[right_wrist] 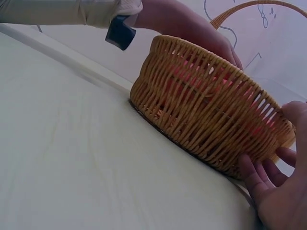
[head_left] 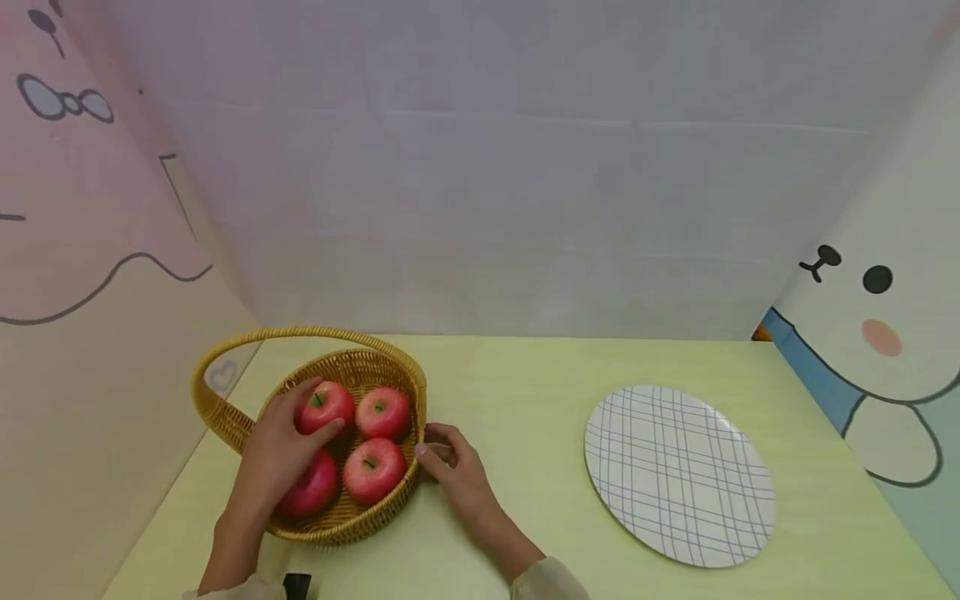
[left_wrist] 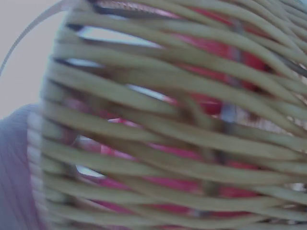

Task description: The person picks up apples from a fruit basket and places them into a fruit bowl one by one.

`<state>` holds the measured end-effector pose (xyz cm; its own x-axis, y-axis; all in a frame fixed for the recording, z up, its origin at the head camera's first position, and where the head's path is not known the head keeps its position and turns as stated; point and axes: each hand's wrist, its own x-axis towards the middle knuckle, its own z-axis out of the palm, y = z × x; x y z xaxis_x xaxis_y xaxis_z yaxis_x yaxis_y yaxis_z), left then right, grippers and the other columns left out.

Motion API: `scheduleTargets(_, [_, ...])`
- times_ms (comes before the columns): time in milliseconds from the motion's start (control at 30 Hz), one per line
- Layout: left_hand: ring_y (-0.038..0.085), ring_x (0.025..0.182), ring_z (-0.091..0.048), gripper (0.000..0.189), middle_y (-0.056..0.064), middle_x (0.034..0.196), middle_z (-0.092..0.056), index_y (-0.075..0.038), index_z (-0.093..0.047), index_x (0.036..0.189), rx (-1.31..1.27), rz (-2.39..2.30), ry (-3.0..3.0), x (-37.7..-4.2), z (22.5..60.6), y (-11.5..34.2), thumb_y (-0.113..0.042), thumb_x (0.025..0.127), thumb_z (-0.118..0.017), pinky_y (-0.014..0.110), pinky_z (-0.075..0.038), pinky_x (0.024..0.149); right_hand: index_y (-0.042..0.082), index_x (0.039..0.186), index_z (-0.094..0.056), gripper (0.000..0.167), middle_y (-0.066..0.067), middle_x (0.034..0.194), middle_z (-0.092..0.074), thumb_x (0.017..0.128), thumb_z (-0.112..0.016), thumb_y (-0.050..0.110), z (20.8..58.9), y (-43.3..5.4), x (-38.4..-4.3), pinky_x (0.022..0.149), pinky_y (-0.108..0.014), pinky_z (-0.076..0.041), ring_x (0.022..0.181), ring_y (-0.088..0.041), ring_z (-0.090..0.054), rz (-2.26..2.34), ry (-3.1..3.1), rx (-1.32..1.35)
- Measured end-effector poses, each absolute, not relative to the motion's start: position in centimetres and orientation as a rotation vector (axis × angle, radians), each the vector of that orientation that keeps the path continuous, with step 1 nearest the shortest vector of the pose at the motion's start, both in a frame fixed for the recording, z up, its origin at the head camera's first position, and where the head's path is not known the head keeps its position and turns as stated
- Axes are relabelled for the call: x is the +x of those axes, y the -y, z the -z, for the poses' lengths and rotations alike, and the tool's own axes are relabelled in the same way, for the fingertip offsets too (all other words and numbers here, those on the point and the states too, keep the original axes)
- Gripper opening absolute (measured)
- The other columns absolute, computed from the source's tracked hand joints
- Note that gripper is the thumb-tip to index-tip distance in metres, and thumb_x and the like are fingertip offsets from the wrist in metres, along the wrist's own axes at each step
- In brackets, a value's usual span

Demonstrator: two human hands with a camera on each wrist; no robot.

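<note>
A woven wicker basket (head_left: 352,533) with a tall arched handle stands on the left of the table and holds several red apples. My left hand (head_left: 281,437) reaches in over its near left side, thumb and fingers around the upper-left apple (head_left: 330,404). A darker apple (head_left: 311,487) lies partly hidden under that hand. Two more, a back-right apple (head_left: 382,412) and a front-right apple (head_left: 374,472), sit beside it. My right hand (head_left: 459,475) grips the basket's right side. In the right wrist view, its thumb (right_wrist: 293,111) lies at the rim and its fingers (right_wrist: 261,175) against the lower wall.
To the right on the pale yellow table (head_left: 525,400) lies a round white plate (head_left: 678,475) with a blue-grey grid pattern. A grey-white wall (head_left: 525,208) closes off the back, and printed cartoon panels stand at both sides. The basket handle (head_left: 307,332) arches above the apples.
</note>
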<state>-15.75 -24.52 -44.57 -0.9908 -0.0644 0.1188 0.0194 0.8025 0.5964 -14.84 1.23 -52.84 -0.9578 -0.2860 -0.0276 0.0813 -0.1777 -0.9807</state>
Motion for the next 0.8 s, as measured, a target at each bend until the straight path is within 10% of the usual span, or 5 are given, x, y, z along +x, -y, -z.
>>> scheduleTargets(800, [0.037, 0.119, -0.061, 0.081, 0.014, 0.144, -0.058, -0.027, -0.046, 0.157, 0.048, 0.884, 2.868, -11.5, 38.1, 21.2, -0.068, 0.090, -0.069, 0.063, -0.051, 0.087, 0.000, 0.140, -0.054, 0.046, -0.024, 0.142, -0.057, 0.104, -0.067, 0.025, 53.2, -2.2, -15.8, 0.090, -0.034, -0.061, 0.107, -0.010, -0.067, 2.220, -1.702, -0.294])
